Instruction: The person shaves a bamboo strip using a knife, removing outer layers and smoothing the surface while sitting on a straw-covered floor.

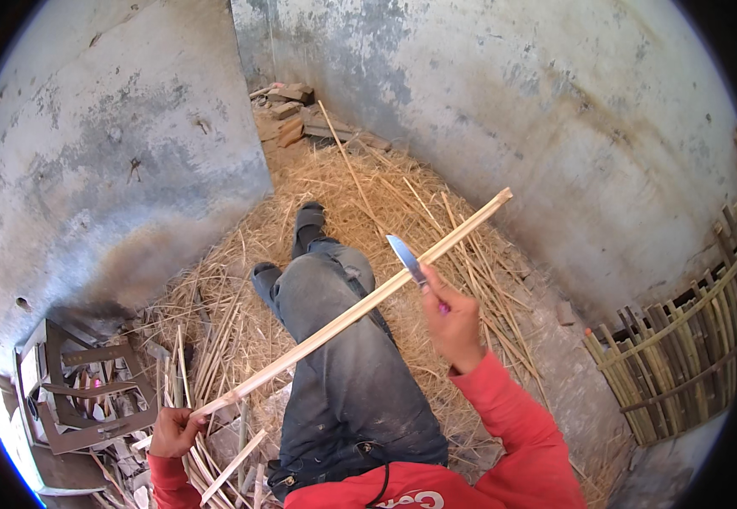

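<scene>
Grey-blue trousers (355, 390) stretch beneath the long pale wooden strip (343, 321), probably light, stiff, a little springy, splintery, and best held near an end. The left hand (175, 431) grasps it near its lower end; the right hand (455, 327) grips a small knife (409, 261) across it.

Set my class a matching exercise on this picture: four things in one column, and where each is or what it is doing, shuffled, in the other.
Column one
1. Knife
2. Long pale strip
3. Left hand
4. Slatted panel

Column two
A. Stands at the right side of the picture, near the wall
B. Closed around something near its lower-left end
C. Held in the right hand, blade pointing away from the body
D. Runs diagonally across the view, over the dark trousers

Right pairs: 1-C, 2-D, 3-B, 4-A
</scene>
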{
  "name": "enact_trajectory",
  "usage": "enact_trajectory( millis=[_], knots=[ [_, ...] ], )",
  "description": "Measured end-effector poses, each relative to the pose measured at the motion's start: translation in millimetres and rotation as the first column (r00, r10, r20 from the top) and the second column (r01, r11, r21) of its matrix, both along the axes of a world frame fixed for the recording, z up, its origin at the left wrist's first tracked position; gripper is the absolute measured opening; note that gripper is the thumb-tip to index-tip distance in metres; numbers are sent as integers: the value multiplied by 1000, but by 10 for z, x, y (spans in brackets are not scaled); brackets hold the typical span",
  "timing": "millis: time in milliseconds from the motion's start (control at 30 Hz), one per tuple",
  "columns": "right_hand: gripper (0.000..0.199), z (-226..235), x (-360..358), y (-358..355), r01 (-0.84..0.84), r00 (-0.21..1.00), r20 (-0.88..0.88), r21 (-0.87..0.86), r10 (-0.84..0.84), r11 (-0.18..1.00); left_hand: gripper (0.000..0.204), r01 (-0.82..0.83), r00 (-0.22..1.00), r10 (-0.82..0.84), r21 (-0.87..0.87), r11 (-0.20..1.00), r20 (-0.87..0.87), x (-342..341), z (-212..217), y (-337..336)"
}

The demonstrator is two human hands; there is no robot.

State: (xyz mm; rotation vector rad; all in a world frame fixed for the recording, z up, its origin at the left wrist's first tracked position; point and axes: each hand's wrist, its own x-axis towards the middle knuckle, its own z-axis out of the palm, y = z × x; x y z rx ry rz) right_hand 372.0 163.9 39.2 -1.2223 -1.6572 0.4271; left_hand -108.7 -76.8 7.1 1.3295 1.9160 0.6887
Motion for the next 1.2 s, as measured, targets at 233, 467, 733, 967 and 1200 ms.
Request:
enact_trajectory(
  millis=[233, 467, 733, 967, 1200],
  knots=[
    [36, -102, -94, -41, 84, 996, 6, 34, -84, 996, 35, 107, 992, -111, -70, 992, -61, 502, 264, 434],
    [34, 15, -38, 111, 100, 994, -45, 5, -100, 995, 39, 146, 989, -146, 6, 989, -35, 517, 202, 489],
    [27, -81, -277, -30, 15, 1000, -10, 4, -15, 1000, 38, 137, 991, -136, 15, 991, -17, 712, 198, 512],
    [21, 1, -499, -238, -130, 991, 29, 136, 127, 982, 40, 117, 993, -117, 87, 989, -2, 817, -79, 516],
    [32, 63, -437, -300, -182, 966, 209, 138, 151, 974, 41, 171, 888, 45, 419, 892, -457, 855, 61, 509]
  ],
)
